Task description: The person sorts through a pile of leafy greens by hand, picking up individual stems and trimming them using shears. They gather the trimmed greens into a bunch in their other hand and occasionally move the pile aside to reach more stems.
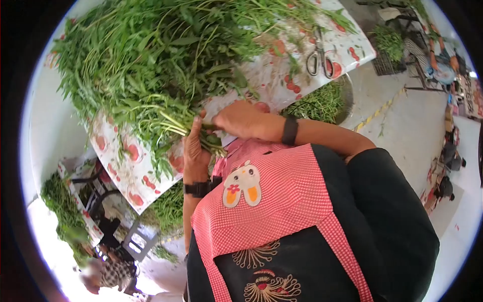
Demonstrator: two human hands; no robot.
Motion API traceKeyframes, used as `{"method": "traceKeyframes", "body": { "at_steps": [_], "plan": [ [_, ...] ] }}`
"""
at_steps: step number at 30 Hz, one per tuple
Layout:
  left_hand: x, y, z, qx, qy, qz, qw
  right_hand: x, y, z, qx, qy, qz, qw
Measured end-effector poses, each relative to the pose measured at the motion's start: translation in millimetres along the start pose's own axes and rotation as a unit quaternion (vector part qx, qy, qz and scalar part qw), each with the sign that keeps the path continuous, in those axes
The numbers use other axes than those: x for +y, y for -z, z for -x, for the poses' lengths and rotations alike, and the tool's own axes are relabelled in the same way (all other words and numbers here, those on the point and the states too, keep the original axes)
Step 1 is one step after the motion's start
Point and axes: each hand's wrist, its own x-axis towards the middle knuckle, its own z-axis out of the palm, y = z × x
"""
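Observation:
A bunch of green leafy stems (168,122) is held in my left hand (195,146), its cut ends pointing down toward my apron. My right hand (239,119) is closed at the lower part of the bunch, just right of my left hand; its fingertips are partly hidden, and what they pinch is hard to make out. A large heap of leafy greens (151,50) covers much of the table (282,85) with its cherry-print cloth. Black-handled scissors (319,61) lie on the cloth to the right, apart from both hands.
Below the table's right edge is a round metal basin (347,100) with greens. More greens (168,209) lie below the near edge. A crate of greens (390,45) stands at the upper right. People are visible at the lower left and far right, beside a grey stool (137,241) and other tables.

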Motion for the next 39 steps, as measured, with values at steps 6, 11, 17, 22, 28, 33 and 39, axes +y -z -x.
{"method": "traceKeyframes", "body": {
  "at_steps": [6, 11, 17, 22, 28, 33, 39],
  "plan": [
    [-1, 5, -6, 0.016, 0.056, -0.009, 0.998, 3, 8, 7, -0.057, 0.025, 0.029, 0.998],
    [4, -10, -2, 0.021, 0.028, 0.011, 0.999, 53, 46, 52, 0.186, -0.037, -0.104, 0.976],
    [-9, 3, -18, -0.002, 0.026, 0.061, 0.998, 178, 94, 140, 0.306, -0.348, 0.065, 0.884],
    [-21, -4, -33, -0.007, 0.019, 0.065, 0.998, 198, 88, 140, 0.176, -0.473, 0.106, 0.857],
    [-23, -15, -32, -0.007, 0.016, 0.068, 0.998, 188, 90, 130, 0.183, -0.477, 0.065, 0.857],
    [-15, -29, -29, -0.029, 0.017, 0.099, 0.995, 190, 90, 120, 0.126, -0.478, 0.098, 0.864],
    [-12, -34, -22, -0.039, 0.023, 0.110, 0.993, 190, 89, 131, 0.142, -0.434, 0.108, 0.883]
  ]
}}
